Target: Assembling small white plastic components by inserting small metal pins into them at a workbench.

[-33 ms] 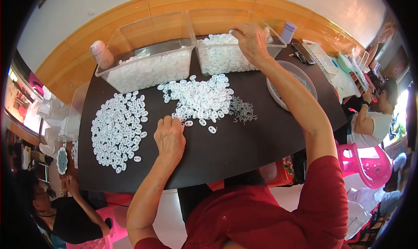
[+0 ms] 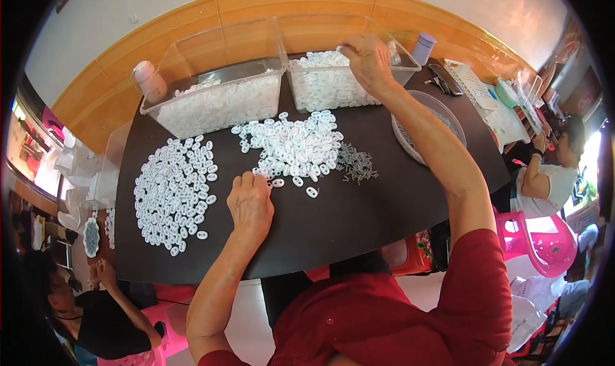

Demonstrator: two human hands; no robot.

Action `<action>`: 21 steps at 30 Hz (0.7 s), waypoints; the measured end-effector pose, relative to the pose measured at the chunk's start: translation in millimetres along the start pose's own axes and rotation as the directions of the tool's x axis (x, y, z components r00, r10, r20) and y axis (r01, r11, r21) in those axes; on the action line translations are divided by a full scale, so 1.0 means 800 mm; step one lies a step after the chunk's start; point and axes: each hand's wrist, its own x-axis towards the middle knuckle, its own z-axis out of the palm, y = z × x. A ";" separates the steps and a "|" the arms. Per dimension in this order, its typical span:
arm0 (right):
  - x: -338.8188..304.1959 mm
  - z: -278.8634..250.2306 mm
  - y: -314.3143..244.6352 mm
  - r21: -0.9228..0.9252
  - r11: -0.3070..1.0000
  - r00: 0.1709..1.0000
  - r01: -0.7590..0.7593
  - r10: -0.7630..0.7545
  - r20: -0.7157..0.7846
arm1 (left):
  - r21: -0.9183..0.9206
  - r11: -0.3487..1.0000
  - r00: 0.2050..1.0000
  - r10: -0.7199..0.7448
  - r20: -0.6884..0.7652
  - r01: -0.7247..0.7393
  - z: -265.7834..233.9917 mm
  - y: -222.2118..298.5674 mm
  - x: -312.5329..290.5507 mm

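Closest in, your left hand [image 2: 250, 203] lies back-up at the near edge of the white heap [image 2: 295, 145], fingers curled; I cannot tell whether they hold anything. Left of it spreads the white pile [image 2: 173, 196]. Grey pins [image 2: 357, 163] lie against the heap's right side. Farther out, your right hand [image 2: 370, 62] bends down at the right tub [image 2: 327, 84], fingers drawn together, their grip unclear. Both hands keep the earlier frame's pose.
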 end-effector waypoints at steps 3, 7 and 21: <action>0.009 0.007 0.015 -0.060 0.994 0.986 -0.096 0.103 0.127 | -0.113 0.994 1.000 0.011 0.002 -0.011 -0.007 0.002 0.004; 0.007 0.006 0.039 -0.188 0.980 0.988 -0.058 0.083 0.130 | -0.145 0.987 0.997 0.069 -0.040 -0.074 -0.008 0.005 0.008; -0.182 -0.078 -0.075 0.287 0.934 0.896 0.212 -0.303 0.325 | -0.503 0.858 0.988 -0.151 -0.046 0.107 -0.045 0.011 -0.015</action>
